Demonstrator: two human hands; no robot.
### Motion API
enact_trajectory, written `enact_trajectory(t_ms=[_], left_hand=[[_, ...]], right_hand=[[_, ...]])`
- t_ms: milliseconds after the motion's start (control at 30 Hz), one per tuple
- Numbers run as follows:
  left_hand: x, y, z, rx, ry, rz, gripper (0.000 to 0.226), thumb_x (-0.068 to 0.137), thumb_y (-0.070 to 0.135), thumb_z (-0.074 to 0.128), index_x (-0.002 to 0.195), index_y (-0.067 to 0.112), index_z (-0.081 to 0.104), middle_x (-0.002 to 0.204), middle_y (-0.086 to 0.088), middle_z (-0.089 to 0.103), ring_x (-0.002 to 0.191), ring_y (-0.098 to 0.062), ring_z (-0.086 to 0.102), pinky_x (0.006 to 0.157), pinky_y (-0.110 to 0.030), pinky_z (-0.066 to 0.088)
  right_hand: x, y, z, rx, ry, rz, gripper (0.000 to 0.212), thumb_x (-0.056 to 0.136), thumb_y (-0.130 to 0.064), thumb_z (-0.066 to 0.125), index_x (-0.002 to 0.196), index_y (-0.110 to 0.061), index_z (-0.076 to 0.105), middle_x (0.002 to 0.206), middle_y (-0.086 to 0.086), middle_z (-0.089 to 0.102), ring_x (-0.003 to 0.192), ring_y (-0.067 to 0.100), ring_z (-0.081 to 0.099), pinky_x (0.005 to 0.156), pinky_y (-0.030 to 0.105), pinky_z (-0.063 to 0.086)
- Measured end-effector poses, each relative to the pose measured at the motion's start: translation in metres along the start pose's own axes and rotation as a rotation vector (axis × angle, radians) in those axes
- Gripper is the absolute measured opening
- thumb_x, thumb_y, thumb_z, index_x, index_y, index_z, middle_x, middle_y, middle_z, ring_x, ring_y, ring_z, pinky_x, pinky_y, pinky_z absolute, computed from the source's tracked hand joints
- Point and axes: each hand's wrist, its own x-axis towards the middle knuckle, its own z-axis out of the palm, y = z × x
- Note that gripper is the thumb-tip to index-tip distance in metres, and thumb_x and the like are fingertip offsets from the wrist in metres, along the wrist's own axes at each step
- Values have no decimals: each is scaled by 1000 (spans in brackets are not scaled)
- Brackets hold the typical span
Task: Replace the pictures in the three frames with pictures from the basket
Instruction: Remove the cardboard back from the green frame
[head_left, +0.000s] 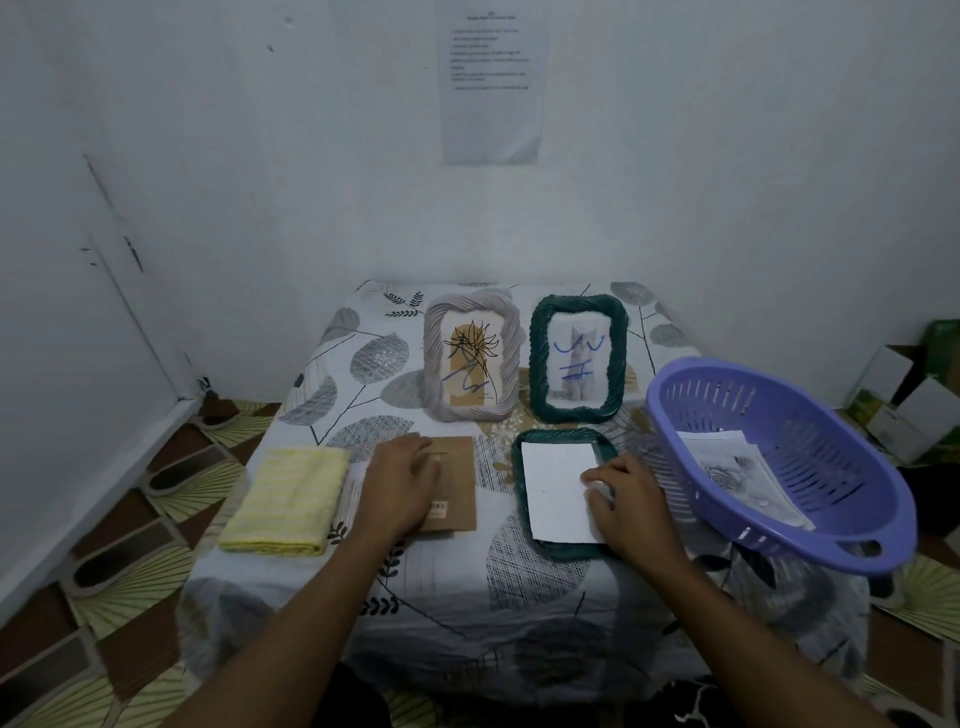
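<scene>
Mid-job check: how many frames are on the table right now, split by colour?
Green: 2, the upright green frame and the flat green frame lying near the front
Pale grey: 1, the upright grey frame
Total: 3

Left of the basket (810, 552), the right hand (631, 499) covers one corner of the sheet (558, 488); whether its fingers pinch the sheet cannot be told. Farther left, the left hand (400, 486) hides part of the board (460, 467). Papers (737, 473) inside the basket are blurred. Boxes (904, 410) right of the basket are cut off by the picture's edge.
</scene>
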Motion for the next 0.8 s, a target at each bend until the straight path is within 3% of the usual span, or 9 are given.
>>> enact_trajectory(t_ms=[167, 333, 500, 633, 700, 800], left_hand=[[-8, -4, 16, 211, -126, 116, 38, 92, 28, 57, 123, 8, 61, 140, -13, 50, 127, -30, 45, 105, -36, 35], [-11, -10, 14, 252, -147, 151, 41, 93, 27, 55, 131, 10, 56, 143, -11, 47, 129, -27, 44, 107, -34, 33], [-7, -18, 12, 276, -154, 136, 43, 93, 26, 54, 133, 11, 54, 145, -10, 45, 131, -25, 42, 108, -34, 32], [-5, -7, 16, 303, -81, 210, 33, 88, 23, 51, 112, 5, 66, 124, -17, 60, 113, -34, 55, 96, -40, 43], [-5, 10, 26, 279, -34, 278, 28, 86, 25, 52, 101, 9, 70, 109, -9, 66, 103, -29, 58, 89, -38, 46], [-10, 40, 51, 222, -85, 235, 30, 88, 36, 54, 103, 16, 70, 111, 0, 61, 104, -18, 52, 89, -37, 46]], right_hand=[[-1, 0, -1, 15, 6, -3, 23, 85, -8, 64, 106, -8, 73, 99, 5, 54, 95, 25, 53, 81, 30, 40], [-3, 1, -1, 44, 27, -14, 23, 85, -7, 63, 107, -7, 72, 97, 0, 51, 92, 19, 51, 81, 26, 37], [-4, 3, 0, 61, 46, -4, 22, 87, -5, 60, 105, -4, 72, 100, 6, 56, 93, 21, 54, 85, 27, 41], [-4, 3, 1, 75, 48, 1, 22, 88, -6, 58, 106, -3, 72, 101, 7, 57, 93, 22, 54, 85, 27, 41], [-4, 2, 1, 88, 57, 5, 21, 89, -6, 58, 105, -3, 71, 101, 7, 57, 93, 20, 53, 85, 27, 41], [-5, 0, -1, 104, 77, 11, 20, 89, -6, 58, 104, -5, 72, 101, 5, 57, 92, 16, 51, 84, 24, 37]])
